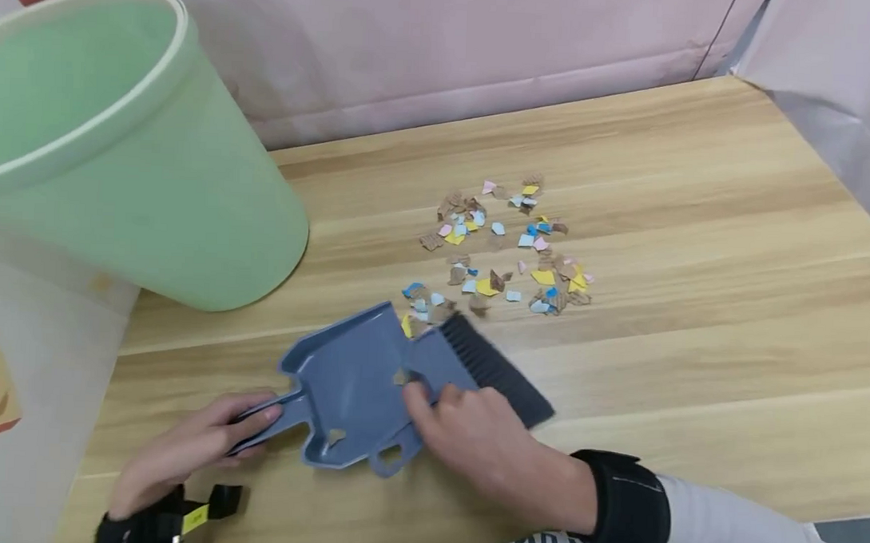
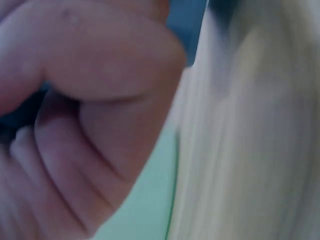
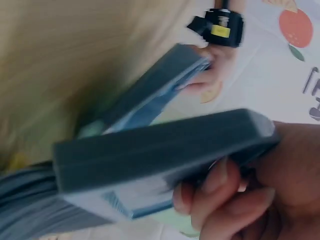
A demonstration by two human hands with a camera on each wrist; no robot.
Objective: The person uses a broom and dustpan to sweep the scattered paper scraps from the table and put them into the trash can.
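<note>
A blue-grey dustpan (image 1: 344, 388) lies on the wooden table (image 1: 695, 233), its mouth toward a scatter of coloured paper scraps (image 1: 508, 242). My left hand (image 1: 191, 447) grips the dustpan's handle (image 1: 271, 422). My right hand (image 1: 472, 433) grips a blue hand brush (image 1: 468, 360) whose dark bristles (image 1: 503, 374) rest at the pan's mouth. A couple of scraps lie inside the pan. The right wrist view shows the brush handle (image 3: 165, 145) held by my fingers (image 3: 210, 195), with the dustpan (image 3: 150, 95) behind. In the left wrist view my curled fingers (image 2: 90, 100) fill the blurred frame.
A large light green bin (image 1: 115, 148) stands at the table's left rear, close to the dustpan. A pinkish sheet (image 1: 450, 48) covers the wall behind. The table's left edge borders a white cloth with an orange print (image 1: 0, 368).
</note>
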